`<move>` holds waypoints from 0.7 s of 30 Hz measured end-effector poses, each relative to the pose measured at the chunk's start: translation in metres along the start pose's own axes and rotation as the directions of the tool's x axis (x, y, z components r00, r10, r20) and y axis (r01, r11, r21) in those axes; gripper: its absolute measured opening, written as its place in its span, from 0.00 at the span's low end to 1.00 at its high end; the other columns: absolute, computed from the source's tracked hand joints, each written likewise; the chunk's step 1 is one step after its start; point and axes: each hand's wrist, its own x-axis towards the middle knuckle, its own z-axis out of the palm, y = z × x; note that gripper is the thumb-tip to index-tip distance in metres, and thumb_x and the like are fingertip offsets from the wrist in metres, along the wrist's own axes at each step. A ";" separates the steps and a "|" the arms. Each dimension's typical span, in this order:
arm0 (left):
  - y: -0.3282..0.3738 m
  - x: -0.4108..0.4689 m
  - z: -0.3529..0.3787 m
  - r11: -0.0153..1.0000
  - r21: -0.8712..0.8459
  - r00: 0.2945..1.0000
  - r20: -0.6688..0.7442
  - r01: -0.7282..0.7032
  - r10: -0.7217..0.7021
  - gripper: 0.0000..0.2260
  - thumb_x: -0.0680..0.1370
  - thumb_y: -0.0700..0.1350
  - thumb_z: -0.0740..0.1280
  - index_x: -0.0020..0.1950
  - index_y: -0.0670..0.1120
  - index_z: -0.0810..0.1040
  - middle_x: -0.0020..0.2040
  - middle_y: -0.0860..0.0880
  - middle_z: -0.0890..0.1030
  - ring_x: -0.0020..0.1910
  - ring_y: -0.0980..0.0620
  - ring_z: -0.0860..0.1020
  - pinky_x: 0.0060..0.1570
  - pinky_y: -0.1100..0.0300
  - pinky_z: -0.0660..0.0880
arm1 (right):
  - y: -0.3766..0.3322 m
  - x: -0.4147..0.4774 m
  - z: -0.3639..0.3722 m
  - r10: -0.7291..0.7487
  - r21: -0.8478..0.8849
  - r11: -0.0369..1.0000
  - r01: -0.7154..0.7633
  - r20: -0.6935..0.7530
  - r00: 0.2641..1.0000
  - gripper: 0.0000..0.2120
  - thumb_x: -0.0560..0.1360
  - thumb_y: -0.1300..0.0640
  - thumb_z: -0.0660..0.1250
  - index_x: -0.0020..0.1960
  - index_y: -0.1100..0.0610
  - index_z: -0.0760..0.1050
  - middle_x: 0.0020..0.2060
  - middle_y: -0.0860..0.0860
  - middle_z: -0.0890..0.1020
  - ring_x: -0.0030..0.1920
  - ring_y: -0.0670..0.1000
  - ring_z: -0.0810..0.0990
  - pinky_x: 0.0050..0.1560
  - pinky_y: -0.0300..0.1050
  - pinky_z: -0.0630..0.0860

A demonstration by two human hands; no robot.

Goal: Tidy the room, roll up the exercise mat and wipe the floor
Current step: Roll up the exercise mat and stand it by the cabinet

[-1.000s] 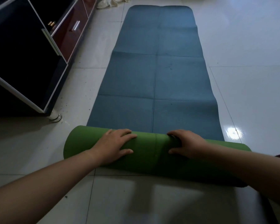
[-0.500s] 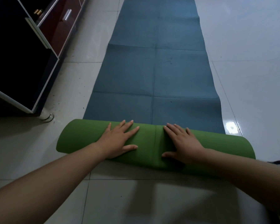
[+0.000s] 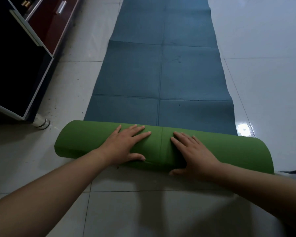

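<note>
The exercise mat lies on the white tiled floor. Its near end is rolled into a thick green roll (image 3: 85, 139), and the flat blue part (image 3: 161, 74) stretches away from me to the top edge of the frame. My left hand (image 3: 126, 144) presses flat on the roll left of its middle seam, fingers spread. My right hand (image 3: 193, 154) lies flat on the roll right of the seam, thumb down at the near side. Neither hand grips anything; both palms rest on the green surface.
A dark cabinet (image 3: 15, 65) with a white frame and red-brown drawers (image 3: 53, 23) stands at the left, its round metal foot (image 3: 42, 123) close to the roll's left end. Dark specks dot the tiles beside the mat. Glossy tiles (image 3: 272, 82) spread to the right.
Both hands went from curled over the roll's far edge to lying flat with fingers stretched. The roll has advanced along the mat, and the view has shifted forward.
</note>
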 end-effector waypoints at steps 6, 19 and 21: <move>-0.011 0.009 -0.018 0.986 -0.155 0.973 -0.210 0.066 -0.098 0.38 0.67 0.73 0.49 0.73 0.56 0.61 0.72 0.52 0.65 0.70 0.51 0.64 0.70 0.47 0.59 | 0.017 0.019 -0.031 0.034 0.083 0.996 -0.020 -0.175 0.984 0.39 0.70 0.38 0.67 0.74 0.53 0.57 0.73 0.51 0.62 0.71 0.52 0.61 0.70 0.44 0.58; -0.025 0.024 -0.025 0.995 -0.046 0.979 -0.176 0.092 -0.099 0.36 0.68 0.69 0.63 0.73 0.58 0.59 0.70 0.54 0.67 0.67 0.51 0.67 0.66 0.52 0.61 | 0.028 0.031 -0.042 0.065 0.055 0.997 -0.058 -0.139 0.988 0.42 0.65 0.36 0.70 0.73 0.51 0.60 0.70 0.49 0.67 0.69 0.51 0.65 0.67 0.45 0.61; -0.029 0.023 -0.024 0.996 -0.057 0.986 -0.149 0.066 -0.074 0.39 0.66 0.69 0.66 0.73 0.58 0.60 0.70 0.53 0.68 0.67 0.50 0.68 0.65 0.52 0.62 | 0.026 0.032 -0.040 0.086 0.076 0.994 -0.075 -0.155 0.984 0.38 0.66 0.37 0.70 0.71 0.50 0.63 0.68 0.48 0.70 0.66 0.52 0.68 0.64 0.44 0.65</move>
